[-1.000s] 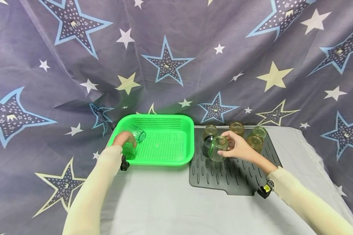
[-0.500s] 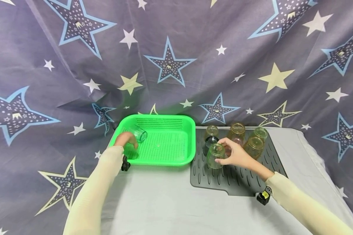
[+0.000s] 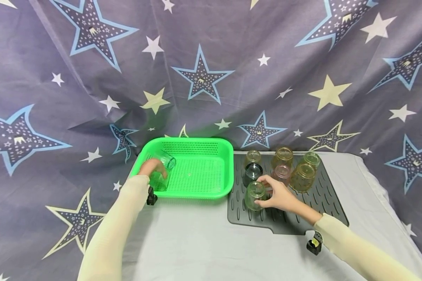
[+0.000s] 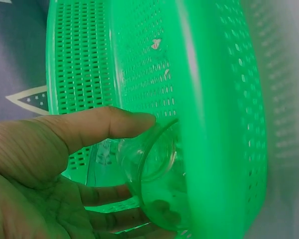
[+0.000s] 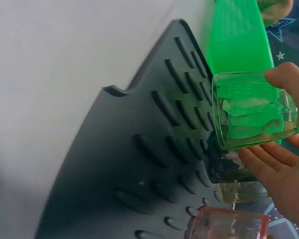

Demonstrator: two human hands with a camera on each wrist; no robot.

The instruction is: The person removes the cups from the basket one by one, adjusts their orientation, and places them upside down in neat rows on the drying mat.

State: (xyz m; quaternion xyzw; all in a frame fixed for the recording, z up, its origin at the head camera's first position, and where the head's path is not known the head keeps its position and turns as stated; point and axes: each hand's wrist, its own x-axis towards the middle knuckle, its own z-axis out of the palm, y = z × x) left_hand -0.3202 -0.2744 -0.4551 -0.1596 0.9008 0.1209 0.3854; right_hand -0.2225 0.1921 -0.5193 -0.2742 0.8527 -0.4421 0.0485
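Observation:
My right hand [image 3: 278, 195] grips an upside-down clear glass [image 3: 255, 195] between thumb and fingers at the front left of the dark ridged mat [image 3: 246, 219]. In the right wrist view the rim of this glass [image 5: 254, 109] faces the mat, close over it. Inside the green basket [image 3: 186, 195], at its left end, my left hand [image 3: 152, 167] has thumb and fingers round another clear glass [image 4: 162, 191]. A second glass [image 3: 168, 160] lies tilted behind that hand, against the basket's left side.
On the mat, several upturned glasses stand close together: a dark one [image 3: 253, 173], a pink one [image 3: 281, 173], amber ones [image 3: 303, 177] and a pale green one [image 3: 312, 159]. White cloth [image 3: 197, 238] covers the table. A star-patterned curtain [image 3: 232, 97] hangs right behind.
My right hand has brought its glass toward me and lower over the mat, to in front of the dark glass. The left hand has shifted slightly right within the basket.

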